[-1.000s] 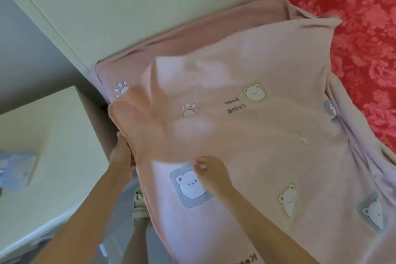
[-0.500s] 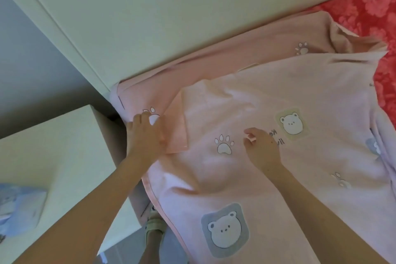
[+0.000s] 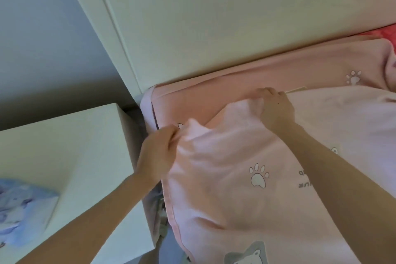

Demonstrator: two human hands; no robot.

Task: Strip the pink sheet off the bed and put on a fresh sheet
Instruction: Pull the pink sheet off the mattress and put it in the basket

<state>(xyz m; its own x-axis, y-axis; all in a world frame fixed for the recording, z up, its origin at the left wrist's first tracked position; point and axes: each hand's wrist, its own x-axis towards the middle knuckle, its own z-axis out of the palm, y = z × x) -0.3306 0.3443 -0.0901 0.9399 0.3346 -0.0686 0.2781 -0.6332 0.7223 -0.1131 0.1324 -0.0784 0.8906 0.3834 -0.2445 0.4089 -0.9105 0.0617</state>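
Head view, bed corner beside the headboard. The pink sheet (pale, printed with a paw mark and, at the lower edge, a bear patch) lies rumpled across the near corner of the bed, its upper edge folded back over a deeper pink layer that covers the mattress corner; whether the two are one cloth cannot be told. The left hand is at the bed's side edge, fingers curled round a bunched fold of the pink sheet; the right hand is further in, close to the headboard, knuckles up, fingers clenched on the same folded edge; the cloth rises in a ridge between the two hands. A red floral fabric shows at the far right against the headboard. A cream bedside cabinet stands just beside the bed on the left; a blue patterned cloth rests on its top.
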